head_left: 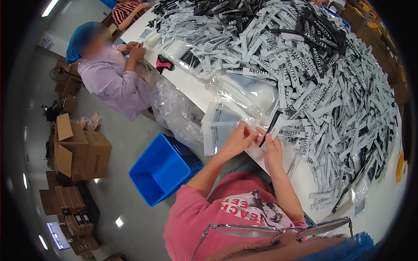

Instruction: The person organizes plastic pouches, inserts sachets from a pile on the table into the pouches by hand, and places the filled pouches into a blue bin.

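My right hand (272, 150) holds a slim black-and-white stick packet (271, 127) between thumb and fingers, upright over the table edge. Close beside it, my left hand (240, 138) has its fingertips pinched together; what they hold, if anything, I cannot make out. Clear printed plastic bags (216, 138) lie just behind my left hand, partly hidden by it. Ahead and to the right spreads a large heap of grey and black stick packets (300, 82) marked ABOUTYES. More clear bags (248, 89) rest between my hands and the heap.
The white table (191, 93) runs diagonally past me. A blue bin (150, 174) stands on the floor to my left, near hanging clear plastic (174, 108). A co-worker (115, 78) in a blue hair cover works farther along; a red-and-black object (164, 64) lies nearby. Cardboard boxes (82, 150) stand beyond.
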Available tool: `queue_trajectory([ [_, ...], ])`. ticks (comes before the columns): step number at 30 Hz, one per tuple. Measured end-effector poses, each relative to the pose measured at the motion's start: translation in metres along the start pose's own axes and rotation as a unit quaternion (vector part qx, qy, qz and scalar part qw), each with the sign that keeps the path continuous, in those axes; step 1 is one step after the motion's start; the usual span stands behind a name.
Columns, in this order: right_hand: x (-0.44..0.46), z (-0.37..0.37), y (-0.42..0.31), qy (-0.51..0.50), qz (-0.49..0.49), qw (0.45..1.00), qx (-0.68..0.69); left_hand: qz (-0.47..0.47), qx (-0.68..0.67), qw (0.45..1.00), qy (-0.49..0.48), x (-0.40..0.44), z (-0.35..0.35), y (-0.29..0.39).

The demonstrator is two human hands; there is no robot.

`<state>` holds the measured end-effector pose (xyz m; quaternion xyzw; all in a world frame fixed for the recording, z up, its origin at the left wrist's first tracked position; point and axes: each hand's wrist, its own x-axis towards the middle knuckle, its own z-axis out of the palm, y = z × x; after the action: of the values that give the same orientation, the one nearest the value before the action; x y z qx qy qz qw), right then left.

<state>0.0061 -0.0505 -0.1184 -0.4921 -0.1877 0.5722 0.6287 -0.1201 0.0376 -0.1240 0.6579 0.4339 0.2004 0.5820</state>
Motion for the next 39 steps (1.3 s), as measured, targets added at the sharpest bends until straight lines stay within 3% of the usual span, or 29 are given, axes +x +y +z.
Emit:
queue_trajectory([
  [5,0.007,0.008,0.003,0.011,0.017,0.997,0.079,-0.001,-0.149,0.989,0.024,0.005,-0.002,-0.014],
  [8,0.012,0.006,0.008,-0.005,0.034,0.997,0.063,-0.085,-0.112,0.99,-0.005,0.01,-0.01,-0.006],
  [10,0.017,0.0,0.014,-0.019,0.047,0.998,0.027,-0.064,-0.111,0.991,-0.03,0.015,-0.015,-0.013],
  [14,0.015,0.004,0.005,-0.005,-0.048,0.996,-0.08,-0.046,-0.042,0.997,-0.043,0.018,-0.027,-0.012],
  [17,0.012,0.007,0.002,0.009,-0.096,0.988,-0.118,-0.018,-0.002,1.0,-0.013,0.013,-0.027,-0.002],
  [19,0.01,0.002,0.002,-0.002,-0.088,0.983,-0.16,0.015,-0.064,0.998,0.02,0.003,-0.029,0.012],
  [23,-0.005,0.014,-0.022,-0.021,-0.108,0.991,-0.08,0.052,-0.166,0.984,0.038,-0.022,-0.027,0.063],
  [26,-0.02,0.018,-0.052,-0.003,-0.079,0.994,-0.073,0.092,-0.13,0.987,0.028,-0.03,-0.018,0.089],
  [27,-0.024,0.018,-0.06,-0.004,-0.157,0.983,-0.095,0.133,-0.117,0.983,0.049,-0.027,-0.01,0.091],
  [30,-0.035,0.016,-0.079,0.008,-0.243,0.952,-0.187,0.195,-0.136,0.971,0.029,-0.024,0.016,0.102],
  [31,-0.035,0.012,-0.082,0.003,-0.239,0.959,-0.151,0.172,-0.228,0.958,-0.017,-0.024,0.022,0.106],
  [34,-0.04,-0.002,-0.091,-0.012,-0.165,0.986,0.008,0.164,-0.293,0.939,-0.074,-0.015,0.036,0.104],
  [39,-0.048,-0.02,-0.092,0.051,-0.238,0.965,-0.098,0.179,-0.244,0.951,-0.057,-0.019,0.05,0.118],
])
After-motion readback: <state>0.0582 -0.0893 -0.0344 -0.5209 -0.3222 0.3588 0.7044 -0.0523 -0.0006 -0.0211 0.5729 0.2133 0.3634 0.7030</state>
